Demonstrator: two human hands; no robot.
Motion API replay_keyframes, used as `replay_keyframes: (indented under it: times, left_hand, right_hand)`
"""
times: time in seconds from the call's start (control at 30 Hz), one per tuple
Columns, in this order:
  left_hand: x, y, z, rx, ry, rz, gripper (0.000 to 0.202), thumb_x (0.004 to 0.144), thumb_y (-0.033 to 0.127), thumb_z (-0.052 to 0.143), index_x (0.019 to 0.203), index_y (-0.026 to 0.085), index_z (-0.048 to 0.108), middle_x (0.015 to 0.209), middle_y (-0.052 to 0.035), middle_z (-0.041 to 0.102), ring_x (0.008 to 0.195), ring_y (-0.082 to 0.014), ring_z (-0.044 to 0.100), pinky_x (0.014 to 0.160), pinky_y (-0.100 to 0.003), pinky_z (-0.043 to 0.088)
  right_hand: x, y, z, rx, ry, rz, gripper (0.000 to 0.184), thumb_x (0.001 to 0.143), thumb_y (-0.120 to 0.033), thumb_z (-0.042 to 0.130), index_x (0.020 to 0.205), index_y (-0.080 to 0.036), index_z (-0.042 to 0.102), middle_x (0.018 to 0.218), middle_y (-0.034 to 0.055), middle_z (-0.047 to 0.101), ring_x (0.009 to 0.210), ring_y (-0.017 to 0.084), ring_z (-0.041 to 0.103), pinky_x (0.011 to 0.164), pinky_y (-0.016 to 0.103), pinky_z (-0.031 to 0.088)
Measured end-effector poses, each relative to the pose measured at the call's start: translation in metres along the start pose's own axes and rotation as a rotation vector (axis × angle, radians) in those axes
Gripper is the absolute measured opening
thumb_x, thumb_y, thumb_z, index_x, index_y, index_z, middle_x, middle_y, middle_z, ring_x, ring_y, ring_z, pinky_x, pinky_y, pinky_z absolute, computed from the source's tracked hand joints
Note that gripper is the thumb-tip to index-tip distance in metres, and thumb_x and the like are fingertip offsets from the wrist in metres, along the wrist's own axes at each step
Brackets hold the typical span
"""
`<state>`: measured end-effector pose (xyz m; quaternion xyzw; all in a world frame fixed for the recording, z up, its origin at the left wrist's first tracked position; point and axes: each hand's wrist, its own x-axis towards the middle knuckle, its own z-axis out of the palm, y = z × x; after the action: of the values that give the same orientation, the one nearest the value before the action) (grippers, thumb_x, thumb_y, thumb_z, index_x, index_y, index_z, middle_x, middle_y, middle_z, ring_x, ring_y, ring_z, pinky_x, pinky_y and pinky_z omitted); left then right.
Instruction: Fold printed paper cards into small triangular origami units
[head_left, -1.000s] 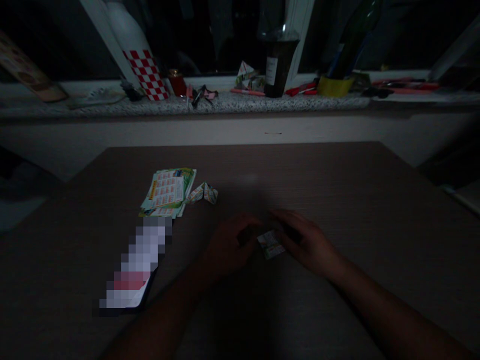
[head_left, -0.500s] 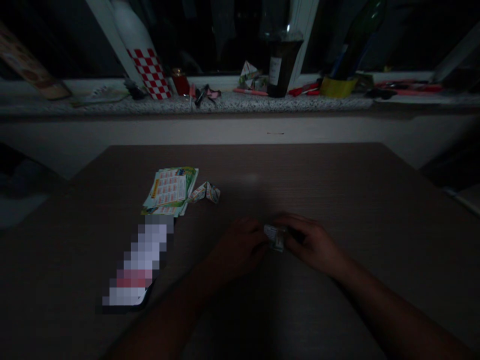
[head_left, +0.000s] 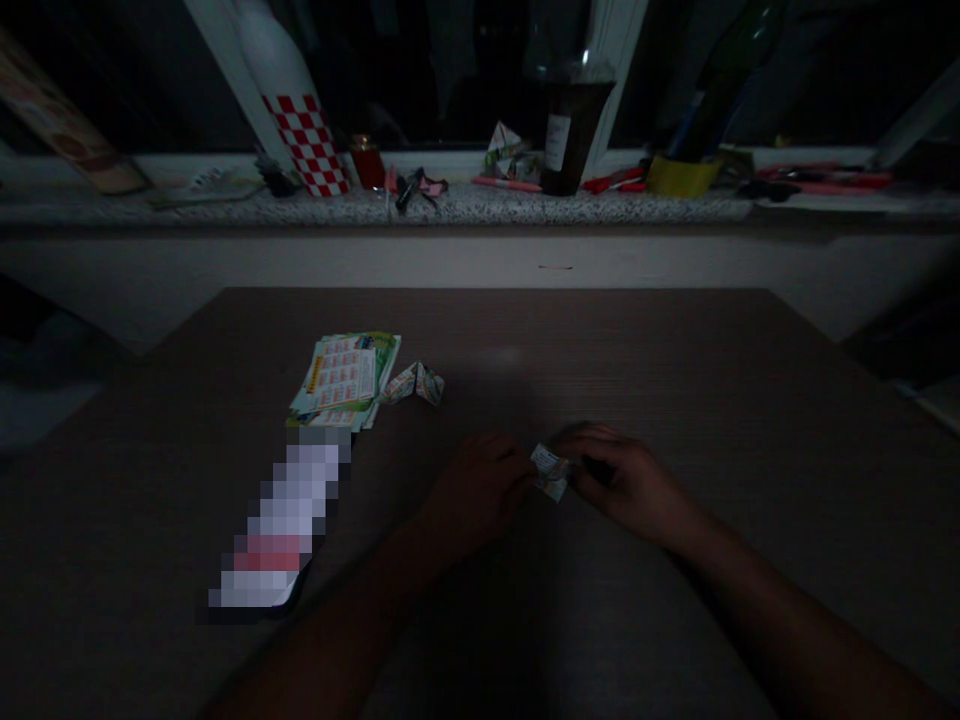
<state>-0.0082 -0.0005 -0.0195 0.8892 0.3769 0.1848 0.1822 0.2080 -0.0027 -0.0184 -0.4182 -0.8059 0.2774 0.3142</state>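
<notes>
Between my hands, just above or on the table, is a small folded piece of printed paper point(head_left: 551, 472), pale with some green and orange. My left hand point(head_left: 484, 485) pinches its left edge, the fingertips partly lost in the dark. On the other side my right hand point(head_left: 619, 475) grips the right edge between thumb and fingers. To the left lies a stack of printed paper sheets point(head_left: 341, 380) with green borders. Touching or close beside the stack stands a folded paper shape point(head_left: 418, 383) in the same print.
A phone point(head_left: 281, 530) with a blurred lit screen lies at the left on the brown table point(head_left: 675, 350). Behind, a granite sill point(head_left: 465, 210) carries a red-checked white bottle point(head_left: 307, 140), a dark labelled container point(head_left: 566, 135), a green bottle point(head_left: 724, 80) and another folded paper point(head_left: 504, 145).
The small paper has turned slightly and shows a little more of its printed face. Both hands keep their hold, with only slight finger movement. The whole view has shifted a little.
</notes>
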Motion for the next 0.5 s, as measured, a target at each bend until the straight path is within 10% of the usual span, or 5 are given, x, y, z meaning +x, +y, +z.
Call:
replay_keyframes:
  times: [0.5]
  left_hand:
    - [-0.001, 0.008, -0.015, -0.439, 0.362, -0.183, 0.015, 0.087, 0.023, 0.059, 0.098, 0.019, 0.068, 0.087, -0.0031, 0.068, 0.080, -0.0149, 0.062, 0.072, -0.026, 0.049]
  right_hand:
    - [-0.008, -0.011, 0.002, 0.485, 0.293, 0.223, 0.013, 0.081, -0.026, 0.067, 0.090, -0.023, 0.075, 0.085, 0.0024, 0.077, 0.074, 0.016, 0.071, 0.065, 0.023, 0.054]
